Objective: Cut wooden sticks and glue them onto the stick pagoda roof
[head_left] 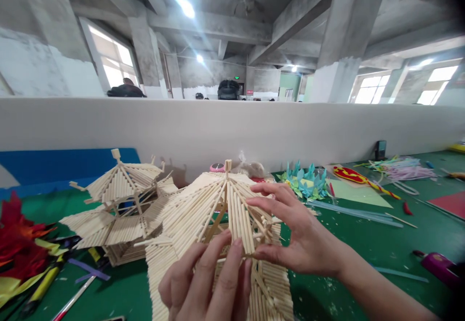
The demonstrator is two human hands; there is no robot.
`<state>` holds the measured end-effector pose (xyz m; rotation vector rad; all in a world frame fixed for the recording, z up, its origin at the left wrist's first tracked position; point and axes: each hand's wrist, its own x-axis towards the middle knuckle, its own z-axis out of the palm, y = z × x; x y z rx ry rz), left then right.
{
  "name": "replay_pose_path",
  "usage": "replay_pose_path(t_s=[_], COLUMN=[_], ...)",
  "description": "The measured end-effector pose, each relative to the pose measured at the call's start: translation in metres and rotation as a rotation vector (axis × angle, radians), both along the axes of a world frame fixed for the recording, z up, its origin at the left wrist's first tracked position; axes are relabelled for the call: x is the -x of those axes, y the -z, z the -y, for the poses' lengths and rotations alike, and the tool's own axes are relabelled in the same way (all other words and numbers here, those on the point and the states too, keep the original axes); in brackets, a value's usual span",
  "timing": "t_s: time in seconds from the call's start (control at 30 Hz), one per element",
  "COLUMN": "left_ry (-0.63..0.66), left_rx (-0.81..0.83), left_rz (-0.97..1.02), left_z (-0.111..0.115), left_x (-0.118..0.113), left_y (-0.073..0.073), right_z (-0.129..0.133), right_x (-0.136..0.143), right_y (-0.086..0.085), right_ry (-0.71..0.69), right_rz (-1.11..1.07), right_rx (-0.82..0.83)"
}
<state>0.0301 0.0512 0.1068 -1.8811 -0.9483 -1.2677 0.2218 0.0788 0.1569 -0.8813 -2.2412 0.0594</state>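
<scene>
A pagoda model of pale wooden sticks [196, 205] stands in front of me, its pointed upper roof over a wider lower one. Part of the upper roof's near side is open. My left hand [210, 282] is at the front, its fingertips closed near the lower ends of the roof sticks; whether it holds a stick is hidden. On the right, my right hand [290, 224] has its thumb at the lower edge of the same sticks and its spread fingers over the roof's right slope.
A second stick pagoda [125, 185] stands at the left, beside red and yellow ribbons [22, 243]. Blue-green paper pieces [307, 180], pale blue strips [356, 212] and a purple glue gun [439, 267] lie to the right. A white partition [232, 127] runs behind.
</scene>
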Motion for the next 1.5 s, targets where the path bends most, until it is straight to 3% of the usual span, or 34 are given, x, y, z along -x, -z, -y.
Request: replay_pose_path(t_s=[1.5], left_ry=[-0.019], left_rx=[-0.015], left_rz=[-0.046], left_z=[-0.0003], left_x=[-0.0023], left_y=[-0.002], right_z=[0.0], right_x=[0.0007], right_y=[0.001], right_ry=[0.019], right_rz=[-0.035], right_rx=[0.018])
